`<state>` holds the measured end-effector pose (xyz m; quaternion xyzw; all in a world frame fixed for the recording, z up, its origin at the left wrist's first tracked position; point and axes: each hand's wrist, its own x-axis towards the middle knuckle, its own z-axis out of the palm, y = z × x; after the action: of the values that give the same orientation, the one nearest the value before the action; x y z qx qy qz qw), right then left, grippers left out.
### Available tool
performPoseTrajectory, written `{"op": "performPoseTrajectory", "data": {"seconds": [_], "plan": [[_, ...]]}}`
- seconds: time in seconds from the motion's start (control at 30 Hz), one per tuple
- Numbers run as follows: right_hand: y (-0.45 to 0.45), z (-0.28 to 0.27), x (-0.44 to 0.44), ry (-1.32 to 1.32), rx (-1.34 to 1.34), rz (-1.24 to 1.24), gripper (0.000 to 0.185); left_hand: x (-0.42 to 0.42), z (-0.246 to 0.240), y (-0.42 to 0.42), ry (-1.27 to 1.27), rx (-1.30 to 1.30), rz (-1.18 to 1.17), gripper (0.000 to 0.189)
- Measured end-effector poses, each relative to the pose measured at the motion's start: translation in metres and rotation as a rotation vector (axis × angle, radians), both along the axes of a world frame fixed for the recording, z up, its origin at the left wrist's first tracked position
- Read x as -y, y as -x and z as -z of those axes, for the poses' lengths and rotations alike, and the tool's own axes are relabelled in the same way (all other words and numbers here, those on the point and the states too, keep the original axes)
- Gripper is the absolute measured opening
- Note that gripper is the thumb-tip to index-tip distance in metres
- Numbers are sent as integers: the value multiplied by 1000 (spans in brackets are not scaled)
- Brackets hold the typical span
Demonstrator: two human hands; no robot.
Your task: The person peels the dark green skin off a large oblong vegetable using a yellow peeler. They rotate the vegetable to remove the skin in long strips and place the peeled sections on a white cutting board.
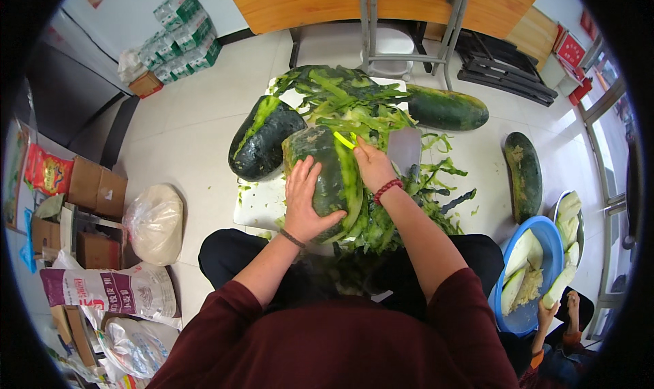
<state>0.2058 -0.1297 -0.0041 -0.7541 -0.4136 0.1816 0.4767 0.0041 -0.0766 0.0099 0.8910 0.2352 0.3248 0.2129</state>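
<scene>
A large winter melon (323,182) lies before me on a low white table (255,205), a light green peeled strip running down its right side. My left hand (309,205) rests on the melon's near left part with fingers spread. In my right hand (374,164) is a bright yellow-green peeler (344,140), held at the far end of the peeled strip. A second, dark winter melon (265,138) with one peeled strip lies to the left. Green peelings (347,92) are heaped behind and to the right. A cleaver's broad blade (403,151) lies among them.
Whole melons lie beyond the table (449,108) and on the floor at right (523,177). A blue basin (529,225) holds peeled pieces; beside it a co-worker's hands (549,312) hold one piece. A bag (156,225) and boxes (97,189) stand left. A metal-legged frame (409,58) stands ahead.
</scene>
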Motion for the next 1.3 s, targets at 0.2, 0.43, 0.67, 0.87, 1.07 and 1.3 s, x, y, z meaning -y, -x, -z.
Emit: {"op": "performPoseTrajectory", "data": {"seconds": [0.2, 0.43, 0.67, 0.87, 1.07, 1.3], "plan": [[15, -13, 6, 162, -1, -61, 44, 4, 3, -4, 7, 20, -33, 98], [24, -21, 24, 185, -34, -94, 44, 15, 4, -3, 1, 54, -59, 94], [29, -4, 44, 96, 14, -44, 46, 24, 5, 0, -2, 28, -26, 90], [35, 3, 52, 37, -22, 5, 47, 25, 4, 1, -17, 7, 8, 91], [37, 6, 61, 17, -85, 37, 46, 24, 4, 0, -6, -9, 37, 90], [41, 16, 81, -9, -149, 46, 46, 19, 2, -4, -37, -13, 111, 90]]}}
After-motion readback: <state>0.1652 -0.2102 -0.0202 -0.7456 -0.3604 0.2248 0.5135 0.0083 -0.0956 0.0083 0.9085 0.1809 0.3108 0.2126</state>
